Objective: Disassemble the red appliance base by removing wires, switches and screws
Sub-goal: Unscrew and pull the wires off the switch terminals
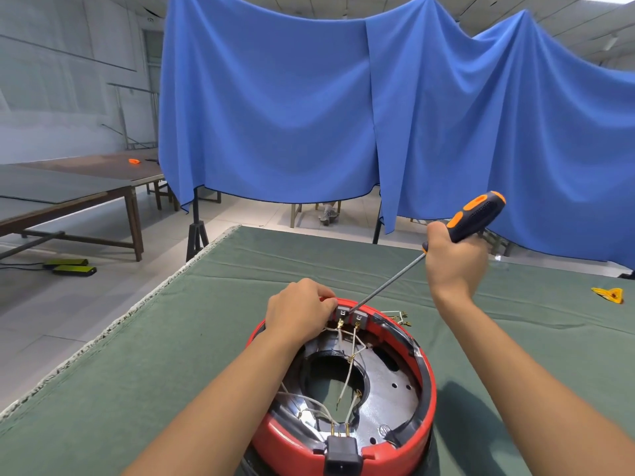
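Note:
The red appliance base [421,403] lies upside down on the green cloth, its metal inner plate and white wires [350,367] exposed. Two grey switches [351,316] sit at its far rim, and a black power socket [342,455] at its near rim. My left hand [299,312] grips the far left rim beside the switches. My right hand [453,261] holds a black and orange screwdriver [477,214]; its long shaft slants down-left with the tip at the switches.
The green cloth-covered table [171,355] ends at a frayed left edge. Loose wires with terminals [398,317] lie just past the base. A yellow scrap [610,294] lies at right. Blue curtains [309,115] hang behind; wooden tables [86,180] stand at left.

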Available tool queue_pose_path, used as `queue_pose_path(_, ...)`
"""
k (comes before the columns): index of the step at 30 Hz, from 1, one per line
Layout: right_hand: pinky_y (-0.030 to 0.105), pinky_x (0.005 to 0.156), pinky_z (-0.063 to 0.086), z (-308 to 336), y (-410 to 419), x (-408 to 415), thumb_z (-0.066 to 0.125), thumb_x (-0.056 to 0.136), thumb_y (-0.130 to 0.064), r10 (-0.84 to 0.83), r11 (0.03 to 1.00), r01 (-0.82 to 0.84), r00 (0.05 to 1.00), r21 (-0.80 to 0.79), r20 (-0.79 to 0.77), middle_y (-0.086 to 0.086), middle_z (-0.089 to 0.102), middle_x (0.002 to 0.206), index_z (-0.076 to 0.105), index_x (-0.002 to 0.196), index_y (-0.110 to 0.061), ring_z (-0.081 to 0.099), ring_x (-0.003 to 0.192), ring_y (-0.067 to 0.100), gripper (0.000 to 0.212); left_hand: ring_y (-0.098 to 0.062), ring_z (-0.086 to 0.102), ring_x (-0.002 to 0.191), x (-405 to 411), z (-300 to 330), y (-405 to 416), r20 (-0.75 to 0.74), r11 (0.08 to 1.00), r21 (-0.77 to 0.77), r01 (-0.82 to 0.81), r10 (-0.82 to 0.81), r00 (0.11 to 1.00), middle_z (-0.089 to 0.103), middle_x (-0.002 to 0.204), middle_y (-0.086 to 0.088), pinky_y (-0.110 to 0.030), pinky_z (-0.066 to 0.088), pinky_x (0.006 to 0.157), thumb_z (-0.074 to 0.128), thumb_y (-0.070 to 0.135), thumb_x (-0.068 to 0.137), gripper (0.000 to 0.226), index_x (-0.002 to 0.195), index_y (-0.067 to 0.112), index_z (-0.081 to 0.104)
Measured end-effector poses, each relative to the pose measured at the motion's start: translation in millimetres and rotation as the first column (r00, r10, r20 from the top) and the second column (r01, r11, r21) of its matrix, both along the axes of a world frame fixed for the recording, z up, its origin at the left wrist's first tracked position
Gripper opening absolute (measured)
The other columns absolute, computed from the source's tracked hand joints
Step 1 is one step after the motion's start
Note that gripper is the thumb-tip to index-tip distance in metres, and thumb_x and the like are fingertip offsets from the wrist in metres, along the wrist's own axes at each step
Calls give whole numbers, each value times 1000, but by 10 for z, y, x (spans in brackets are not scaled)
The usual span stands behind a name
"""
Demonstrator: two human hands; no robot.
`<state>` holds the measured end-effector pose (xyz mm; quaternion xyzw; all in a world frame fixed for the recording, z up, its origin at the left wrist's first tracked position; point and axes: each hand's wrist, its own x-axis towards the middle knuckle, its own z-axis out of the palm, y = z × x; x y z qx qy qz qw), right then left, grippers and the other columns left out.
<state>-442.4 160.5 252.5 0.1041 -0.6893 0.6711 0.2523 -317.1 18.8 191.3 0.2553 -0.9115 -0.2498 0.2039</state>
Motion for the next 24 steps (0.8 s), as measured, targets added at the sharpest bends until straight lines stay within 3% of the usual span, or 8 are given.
queue_pose_path(4,23,44,30,-5,-11,-79,58,79,-27,-84,996,80,992,45,90,-11,50,43,51,54,-17,46,39,3,28,-17,61,95,9,-3,-9,6,1000,-15,5,-5,1000,71,92,9,-31,42,81,52,40,88,20,94,37,71)
queue_pose_path(8,24,46,32,-17,21,-72,58,80,-27,-48,998,43,991,43,124,-10,55,47,61,60,-11,48,44,4,26,-16,62,95,16,-12,-11,3,1000,-19,15,-15,1000,71,92,11,-30,41,79,52,40,89,21,97,38,71)
queue_pose_path(12,15,44,36,-95,134,-3,59,81,-25,43,994,-28,989,-109,139,-14,58,42,57,63,-13,55,43,-5,21,-16,60,105,10,-40,-14,-21,1000,-19,-12,12,1000,68,108,12,-30,41,84,55,38,85,25,108,34,66)
queue_pose_path(15,12,43,36,-221,264,62,60,81,-27,65,977,-26,982,-213,179,-17,58,42,61,64,-9,52,41,-5,24,-15,54,102,13,-32,-24,-121,999,43,-26,31,992,64,102,7,-29,40,78,55,23,78,19,95,29,61)
queue_pose_path(19,29,56,37,-407,414,196,64,81,-33,90,921,15,964,-390,250,-13,54,39,59,51,-16,43,35,3,35,-19,46,95,21,-1,-5,-180,997,-72,-26,12,984,56,84,4,-30,37,74,53,15,74,9,70,21,58)
queue_pose_path(24,28,49,38,-451,517,442,63,75,-44,116,872,-44,986,-488,117,-10,56,44,66,49,-28,45,39,5,31,-21,50,88,51,8,11,-132,996,-87,21,-33,991,52,79,4,-33,42,79,54,16,76,11,67,19,59)
